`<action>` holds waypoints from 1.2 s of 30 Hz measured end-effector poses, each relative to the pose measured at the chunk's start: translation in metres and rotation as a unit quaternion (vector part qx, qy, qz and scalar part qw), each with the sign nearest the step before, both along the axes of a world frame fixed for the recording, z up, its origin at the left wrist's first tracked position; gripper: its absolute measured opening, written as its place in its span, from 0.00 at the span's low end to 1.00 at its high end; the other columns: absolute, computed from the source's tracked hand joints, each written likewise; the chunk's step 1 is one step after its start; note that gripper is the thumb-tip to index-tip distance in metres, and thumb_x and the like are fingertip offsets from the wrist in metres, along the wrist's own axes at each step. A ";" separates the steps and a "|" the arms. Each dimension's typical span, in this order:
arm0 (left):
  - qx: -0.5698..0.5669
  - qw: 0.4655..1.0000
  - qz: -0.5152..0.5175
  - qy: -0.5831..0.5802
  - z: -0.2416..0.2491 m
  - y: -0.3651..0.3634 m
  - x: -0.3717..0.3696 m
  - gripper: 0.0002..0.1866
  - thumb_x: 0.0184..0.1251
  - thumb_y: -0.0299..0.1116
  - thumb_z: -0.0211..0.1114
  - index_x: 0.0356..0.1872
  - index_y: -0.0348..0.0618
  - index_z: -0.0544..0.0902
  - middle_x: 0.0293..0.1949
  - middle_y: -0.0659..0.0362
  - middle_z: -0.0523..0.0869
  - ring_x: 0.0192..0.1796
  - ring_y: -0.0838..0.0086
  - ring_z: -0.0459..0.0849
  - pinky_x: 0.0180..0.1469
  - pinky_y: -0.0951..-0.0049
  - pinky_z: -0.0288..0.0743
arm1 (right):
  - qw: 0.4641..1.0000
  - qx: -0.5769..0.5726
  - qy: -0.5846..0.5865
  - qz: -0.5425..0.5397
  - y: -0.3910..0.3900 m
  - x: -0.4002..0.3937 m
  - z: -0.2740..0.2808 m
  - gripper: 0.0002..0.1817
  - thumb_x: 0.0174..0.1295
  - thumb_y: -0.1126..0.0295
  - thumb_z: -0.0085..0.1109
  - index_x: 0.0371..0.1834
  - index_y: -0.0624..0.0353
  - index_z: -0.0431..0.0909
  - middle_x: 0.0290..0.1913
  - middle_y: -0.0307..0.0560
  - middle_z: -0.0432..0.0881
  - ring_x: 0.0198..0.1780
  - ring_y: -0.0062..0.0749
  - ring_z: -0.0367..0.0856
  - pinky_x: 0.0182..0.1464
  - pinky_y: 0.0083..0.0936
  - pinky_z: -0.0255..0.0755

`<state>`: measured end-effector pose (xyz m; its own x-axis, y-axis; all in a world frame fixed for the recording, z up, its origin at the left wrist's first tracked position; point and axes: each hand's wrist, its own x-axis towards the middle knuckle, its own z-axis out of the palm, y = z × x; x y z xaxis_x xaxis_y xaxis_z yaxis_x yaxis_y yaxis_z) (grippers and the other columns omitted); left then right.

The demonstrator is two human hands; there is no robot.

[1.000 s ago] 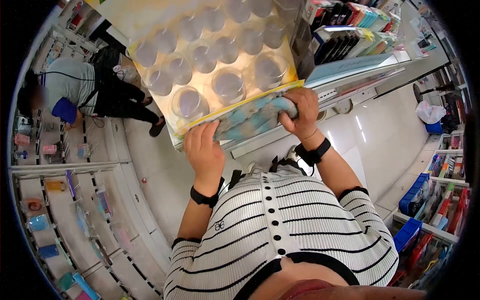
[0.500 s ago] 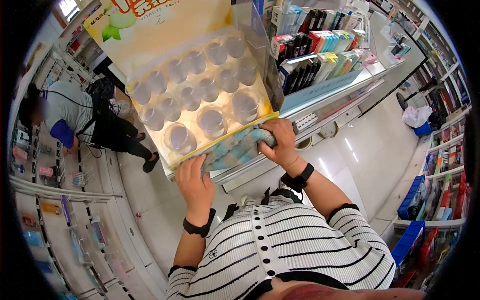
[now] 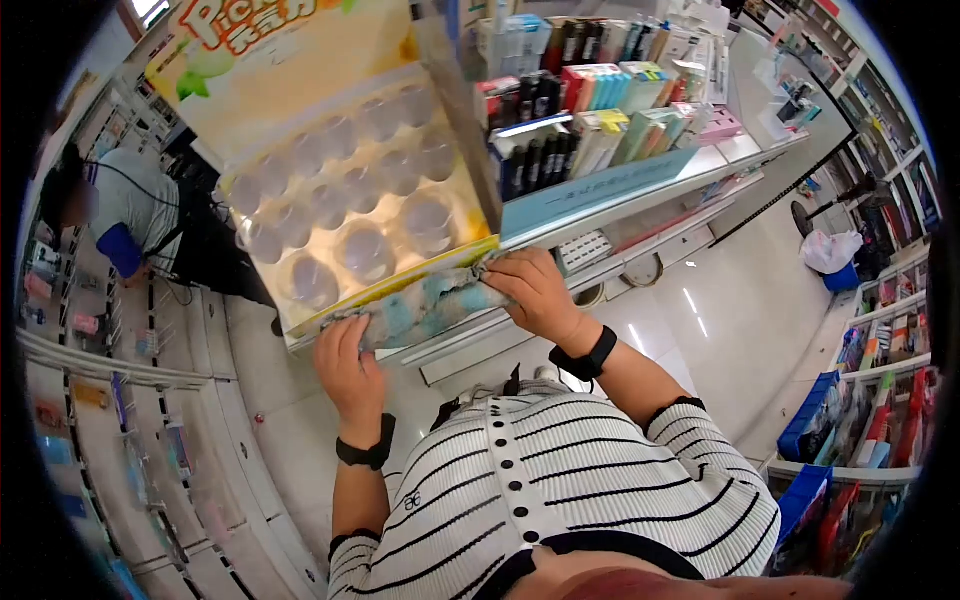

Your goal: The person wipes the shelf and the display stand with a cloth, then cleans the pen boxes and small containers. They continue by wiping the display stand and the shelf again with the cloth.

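Note:
A grey and blue-green cloth (image 3: 425,310) lies stretched along the front edge of a yellow-and-white display box (image 3: 380,285). My left hand (image 3: 348,372) grips the cloth's left end at the box's front left corner. At the other end, my right hand (image 3: 535,298) has its fingers bent over the bunched cloth near the front right corner. Rows of clear plastic cups (image 3: 367,254) sit in the box, behind the cloth. Above them rises the printed back panel (image 3: 290,75) with fruit artwork. Both palms are partly hidden.
Right of the box, a stepped pen display (image 3: 600,185) stands on the same counter. Another person (image 3: 140,205) bends toward the shelves on the left. Stocked shelves (image 3: 880,400) line the right side, and a blue bin with a white bag (image 3: 832,252) stands on the floor.
The view has shifted, so the box and pens appear farther left. My right hand's fingers have flattened somewhat over the cloth's end, and the cloth looks straighter between my hands.

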<state>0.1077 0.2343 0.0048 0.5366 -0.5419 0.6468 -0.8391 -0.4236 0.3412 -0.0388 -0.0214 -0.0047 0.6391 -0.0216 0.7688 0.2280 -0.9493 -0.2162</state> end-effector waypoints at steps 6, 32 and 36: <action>-0.033 0.994 -0.028 -0.096 -0.003 -0.045 -0.019 0.22 0.46 0.15 0.64 0.45 0.47 0.86 0.47 0.57 0.84 0.52 0.58 0.81 0.57 0.56 0.73 | 0.991 -0.075 -0.075 -0.085 -0.040 -0.029 0.007 0.18 0.49 0.75 0.64 0.46 0.53 0.82 0.48 0.40 0.82 0.51 0.37 0.79 0.53 0.35 0.72; -0.036 0.997 -0.070 0.003 -0.016 -0.099 -0.028 0.27 0.43 0.20 0.66 0.50 0.49 0.85 0.47 0.58 0.83 0.54 0.59 0.79 0.62 0.57 0.68 | 0.982 -0.003 -0.122 -0.147 -0.099 -0.016 -0.069 0.27 0.47 0.50 0.69 0.49 0.50 0.77 0.45 0.43 0.77 0.48 0.45 0.75 0.54 0.44 0.64; -0.043 0.996 -0.082 0.006 -0.017 -0.099 -0.027 0.26 0.43 0.21 0.66 0.50 0.49 0.85 0.47 0.59 0.83 0.54 0.59 0.79 0.61 0.58 0.68 | 0.980 -0.010 -0.123 -0.156 -0.097 -0.015 -0.067 0.27 0.49 0.49 0.68 0.49 0.50 0.77 0.45 0.44 0.77 0.48 0.45 0.75 0.54 0.43 0.64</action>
<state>0.0807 0.1350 -0.0122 0.4529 -0.5661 0.6888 -0.8905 -0.2496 0.3803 -0.0541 -0.1181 -0.0713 0.3996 -0.1693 0.9009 -0.0306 -0.9847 -0.1715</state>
